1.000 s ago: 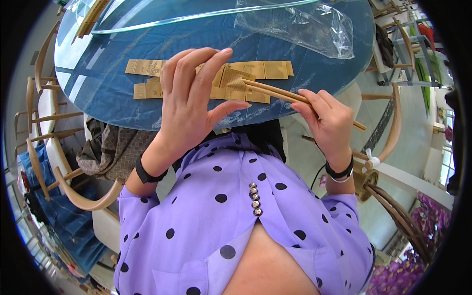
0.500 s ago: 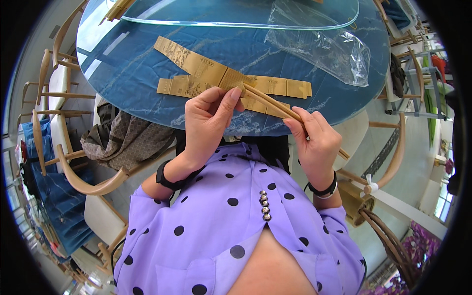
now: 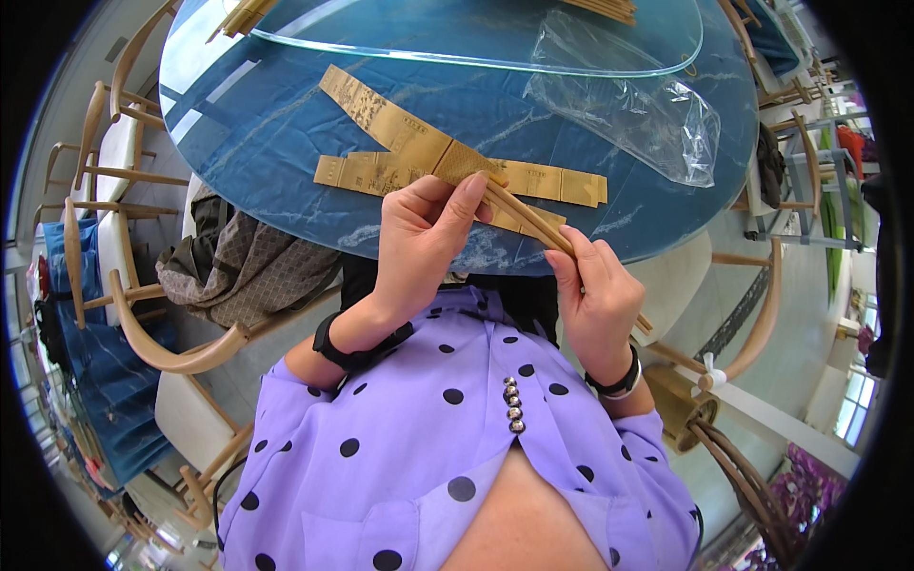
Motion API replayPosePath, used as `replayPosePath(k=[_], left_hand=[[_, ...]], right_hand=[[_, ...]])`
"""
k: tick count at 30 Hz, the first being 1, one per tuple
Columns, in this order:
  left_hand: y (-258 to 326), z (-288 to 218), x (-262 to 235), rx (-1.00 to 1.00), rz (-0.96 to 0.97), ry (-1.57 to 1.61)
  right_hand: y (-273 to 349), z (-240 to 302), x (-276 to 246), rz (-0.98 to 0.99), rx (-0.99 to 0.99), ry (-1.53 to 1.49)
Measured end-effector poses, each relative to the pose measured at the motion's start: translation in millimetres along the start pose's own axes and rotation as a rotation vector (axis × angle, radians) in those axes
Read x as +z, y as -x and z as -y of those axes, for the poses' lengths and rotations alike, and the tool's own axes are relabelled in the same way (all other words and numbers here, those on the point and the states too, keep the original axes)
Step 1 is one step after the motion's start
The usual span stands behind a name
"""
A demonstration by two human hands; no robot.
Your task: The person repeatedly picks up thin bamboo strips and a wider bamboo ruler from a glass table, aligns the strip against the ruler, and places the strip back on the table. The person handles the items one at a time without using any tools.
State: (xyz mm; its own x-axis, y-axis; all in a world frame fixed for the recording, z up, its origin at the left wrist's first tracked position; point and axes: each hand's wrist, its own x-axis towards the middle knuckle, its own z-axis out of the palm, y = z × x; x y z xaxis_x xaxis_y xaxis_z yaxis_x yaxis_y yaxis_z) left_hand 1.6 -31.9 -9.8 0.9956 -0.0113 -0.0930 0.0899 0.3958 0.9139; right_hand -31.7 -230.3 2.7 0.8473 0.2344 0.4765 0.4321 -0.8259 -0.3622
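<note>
A pair of wooden chopsticks (image 3: pixel 529 219) slants over the near edge of the table between my hands. My left hand (image 3: pixel 419 233) pinches their upper-left ends between thumb and fingers; a small gold-yellow bit shows at the fingertips, too small to name. Closed around the sticks further down is my right hand (image 3: pixel 600 300), and their other ends poke out below it. Just beyond the hands, a gold printed card strip (image 3: pixel 392 126), creased into panels, lies slanting across another gold strip (image 3: pixel 552 181). My left fingers hide part of both strips.
A blue marbled table (image 3: pixel 276 124) carries a clear glass turntable (image 3: pixel 457 60). More wooden sticks (image 3: pixel 605 9) lie at the far edge, and folded gold pieces (image 3: pixel 245 17) at far left. A crumpled clear plastic bag (image 3: pixel 657 128) lies right. A chair (image 3: pixel 181 357) holds a patterned brown cloth item (image 3: pixel 257 262).
The view has shifted slightly, bringing the far sticks into sight. My left fingers stay at the chopsticks' upper ends, and less of the sticks shows beyond my right hand.
</note>
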Motion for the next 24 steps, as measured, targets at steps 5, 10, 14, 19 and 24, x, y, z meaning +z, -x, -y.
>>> replayPosePath(k=[5,10,14,19,24], left_hand=[[4,2,1,0.029,0.039,-0.065],[4,0,-1,-0.071,0.036,-0.004],[3,5,-2,0.0,-0.018,0.02],[-3,-14,-10,0.193,-0.18,-0.05],[-9,-20,-24,0.224,-0.2,0.006]], right_hand=[[-1,2,1,0.02,0.005,-0.036],[-2,1,3,0.037,0.031,-0.07],[-2,2,2,0.064,0.028,-0.103],[5,-11,-7,0.125,-0.029,-0.189],[35,-41,-22,0.071,-0.181,-0.034]])
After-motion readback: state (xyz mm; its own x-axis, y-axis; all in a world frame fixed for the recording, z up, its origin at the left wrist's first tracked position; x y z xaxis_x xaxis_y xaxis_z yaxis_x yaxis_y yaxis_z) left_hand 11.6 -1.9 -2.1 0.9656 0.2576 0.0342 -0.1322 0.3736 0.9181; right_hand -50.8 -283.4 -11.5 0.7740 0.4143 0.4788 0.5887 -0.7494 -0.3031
